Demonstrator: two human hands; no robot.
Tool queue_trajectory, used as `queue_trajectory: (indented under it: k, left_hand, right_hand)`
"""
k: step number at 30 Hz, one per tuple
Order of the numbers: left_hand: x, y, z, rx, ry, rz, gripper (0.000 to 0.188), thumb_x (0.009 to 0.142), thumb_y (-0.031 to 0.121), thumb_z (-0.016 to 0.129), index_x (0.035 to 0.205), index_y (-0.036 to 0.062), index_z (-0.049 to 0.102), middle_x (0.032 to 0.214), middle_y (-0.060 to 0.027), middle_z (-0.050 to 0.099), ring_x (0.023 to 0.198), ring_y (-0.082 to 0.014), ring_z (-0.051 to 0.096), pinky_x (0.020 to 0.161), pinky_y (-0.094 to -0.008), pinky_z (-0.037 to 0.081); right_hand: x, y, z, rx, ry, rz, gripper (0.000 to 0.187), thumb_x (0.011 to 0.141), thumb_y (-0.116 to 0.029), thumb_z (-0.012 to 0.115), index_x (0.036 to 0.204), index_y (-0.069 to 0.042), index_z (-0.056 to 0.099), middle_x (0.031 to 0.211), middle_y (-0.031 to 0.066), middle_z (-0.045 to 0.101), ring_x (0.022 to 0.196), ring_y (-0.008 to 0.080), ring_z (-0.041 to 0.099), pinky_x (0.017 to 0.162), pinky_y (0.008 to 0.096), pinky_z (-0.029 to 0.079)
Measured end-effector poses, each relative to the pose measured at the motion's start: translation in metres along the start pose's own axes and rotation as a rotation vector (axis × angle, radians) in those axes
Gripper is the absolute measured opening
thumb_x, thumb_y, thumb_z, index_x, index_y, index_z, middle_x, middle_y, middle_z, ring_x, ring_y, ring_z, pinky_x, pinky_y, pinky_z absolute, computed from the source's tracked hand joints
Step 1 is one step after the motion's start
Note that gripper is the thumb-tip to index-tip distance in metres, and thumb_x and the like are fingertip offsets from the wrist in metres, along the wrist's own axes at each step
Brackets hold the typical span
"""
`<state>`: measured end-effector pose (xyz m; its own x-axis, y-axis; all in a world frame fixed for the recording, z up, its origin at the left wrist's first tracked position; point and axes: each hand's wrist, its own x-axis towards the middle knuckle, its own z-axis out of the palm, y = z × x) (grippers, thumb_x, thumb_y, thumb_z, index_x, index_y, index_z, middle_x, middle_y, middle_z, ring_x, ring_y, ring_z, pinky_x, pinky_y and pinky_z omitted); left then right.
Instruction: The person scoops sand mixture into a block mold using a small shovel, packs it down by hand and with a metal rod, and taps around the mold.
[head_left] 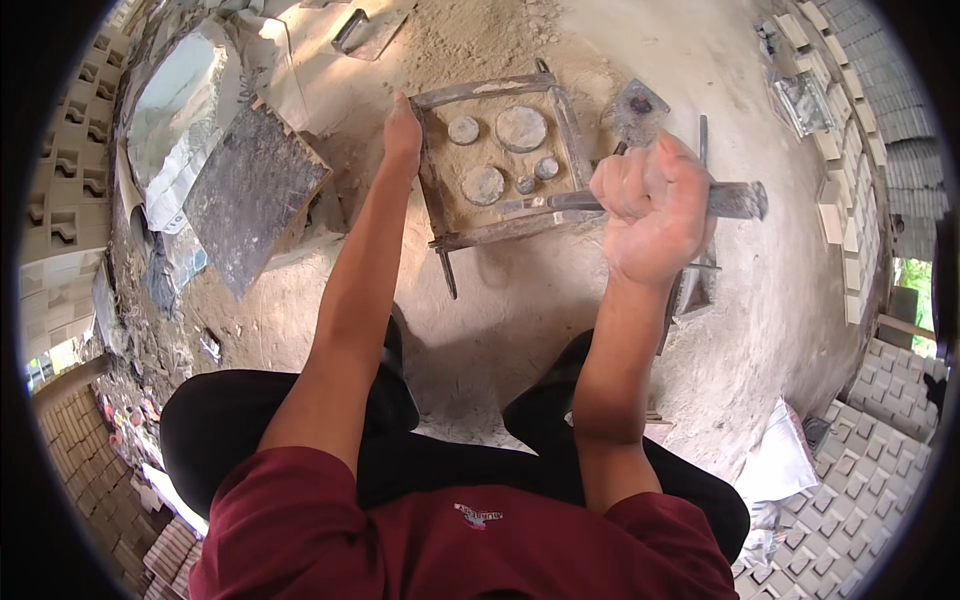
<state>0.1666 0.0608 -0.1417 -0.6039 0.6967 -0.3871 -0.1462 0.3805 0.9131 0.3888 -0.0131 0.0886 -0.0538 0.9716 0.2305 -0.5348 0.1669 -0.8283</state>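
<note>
Head view shows two bare hands: the right hand (655, 205) is clenched in a full fist around one dark bar (737, 200), while the left hand (402, 137) lies against the left side of a wooden frame (495, 90), its fingers mostly hidden, so I cannot tell how far they are open. One four-sided frame sits on the floor (450, 335) in front of the person, with sand (447, 165) inside it. Five round pieces (521, 129) show in the sand, three larger and two small. One dark flat board (255, 195) is left of the frame. Held over the frame's lower right part, the bar has its long axis running left to right, nearly level; its narrower end points left, its thicker end right, beyond the fist.
</note>
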Motion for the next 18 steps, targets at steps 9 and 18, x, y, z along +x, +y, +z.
queue_trajectory:
  k: [9,18]
  left_hand:
    - [0.008,-0.002,0.001,0.1,0.069,-0.023,0.075,0.098,0.055,0.029,0.116,-0.013,0.056,0.115,-0.0325,0.058,0.111,-0.0413,0.056,0.094,-0.0441,0.04]
    - [0.004,0.007,0.01,0.201,0.116,0.06,0.075,0.098,0.052,0.027,0.104,-0.016,0.06,0.1,-0.0366,0.06,0.104,-0.0477,0.057,0.091,-0.0469,0.042]
  right_hand:
    - [0.005,0.058,-0.015,-0.256,0.009,0.178,0.034,0.091,-0.009,0.043,0.058,-0.008,0.037,0.051,-0.0049,0.031,0.043,0.0049,0.021,0.041,0.0266,0.018]
    - [-0.001,0.029,-0.007,-0.074,-0.119,0.143,0.026,0.088,-0.007,0.057,0.063,-0.004,0.05,0.053,-0.0054,0.04,0.047,0.0027,0.033,0.042,0.0251,0.019]
